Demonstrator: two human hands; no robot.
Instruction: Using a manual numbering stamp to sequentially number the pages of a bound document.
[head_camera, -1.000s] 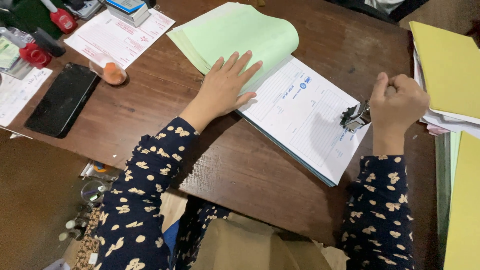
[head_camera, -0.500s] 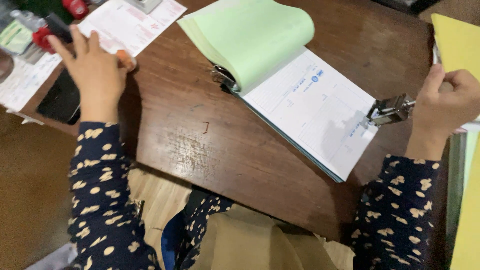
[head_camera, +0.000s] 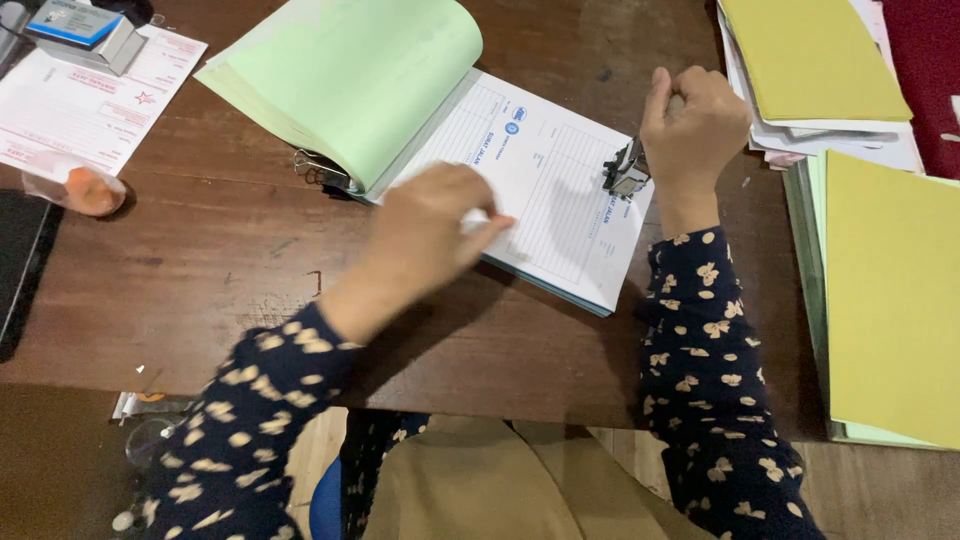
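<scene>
Dark brown wood makes up the desk, and in the head view an open form pad lies on it at the middle, its pale green leaves folded back to the far left and pinned by a black binder clip at the pad's left edge. The exposed white sheet carries a small round blue emblem near its far edge and faint ruled lines below. The left hand, blurred, lies on the near left part of that sheet, fingers drawn together and curled down onto the paper; whether they pinch anything cannot be told. The right hand is at the pad's right edge, fingers clamped round a small metal stamp whose foot touches the sheet. To the right lie stacked yellow folders over white and green papers. At the far left a white printed form with red marks bears a grey box with a blue label; just near it sits a small orange object in clear wrap, and a black flat device lies at the left edge.
</scene>
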